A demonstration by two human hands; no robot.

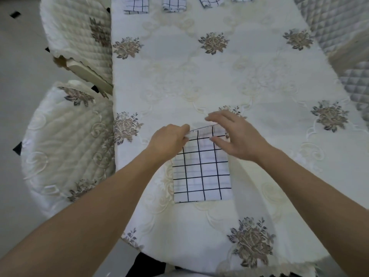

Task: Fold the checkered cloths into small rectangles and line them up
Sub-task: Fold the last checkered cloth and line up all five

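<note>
Hands meet at the far end of a white cotton cloth with a black grid, folded to a long rectangle (pixel 201 172); we see it lying on the cream tablecloth embroidered with brown flowers (pixel 219 76), its near edge flat below both wrists and its far edge lifted off the table. The left hand (pixel 171 136) pinches the far left corner, fingers curled in around it; the right hand (pixel 237 134) holds the far right edge between its thumb below and its fingers reaching over the top. Well beyond both hands, at the far end of the table, we find a row of four folded checkered cloths (pixel 135 5), partly cut off by the frame. Left of the left hand stand two cream quilted chairs (pixel 67 136); right of the right hand, grey quilted ones (pixel 339 27).
</note>
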